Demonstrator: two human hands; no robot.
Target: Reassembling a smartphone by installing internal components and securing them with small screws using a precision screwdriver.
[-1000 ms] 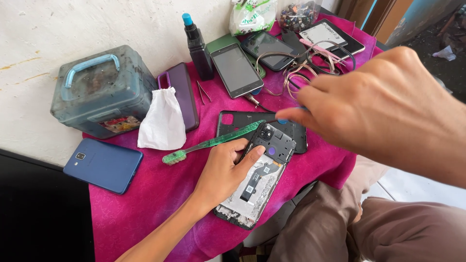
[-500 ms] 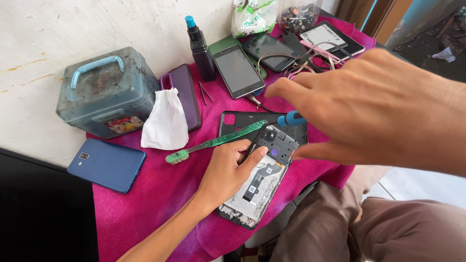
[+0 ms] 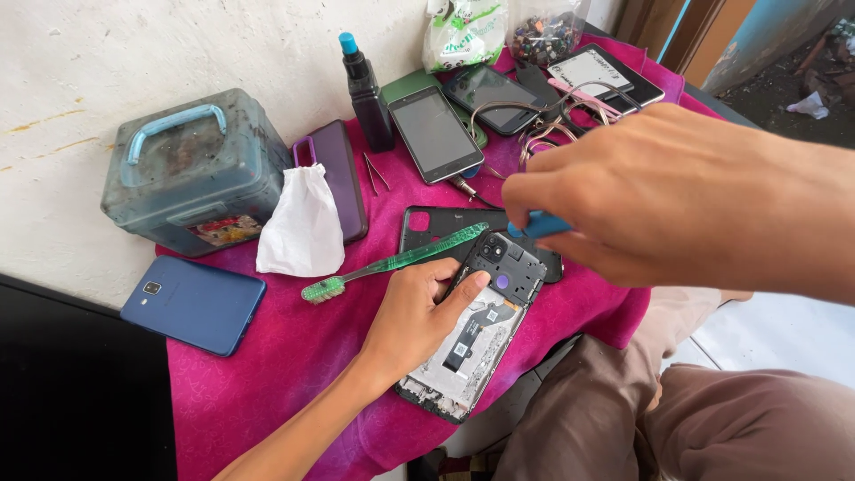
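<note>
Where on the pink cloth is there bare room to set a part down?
Bare cloth lies in front, bordered by the blue phone, the toothbrush and the left hand. A small patch sits between the white bag and the back cover. The far right corner is crowded with phones and cables.
</note>
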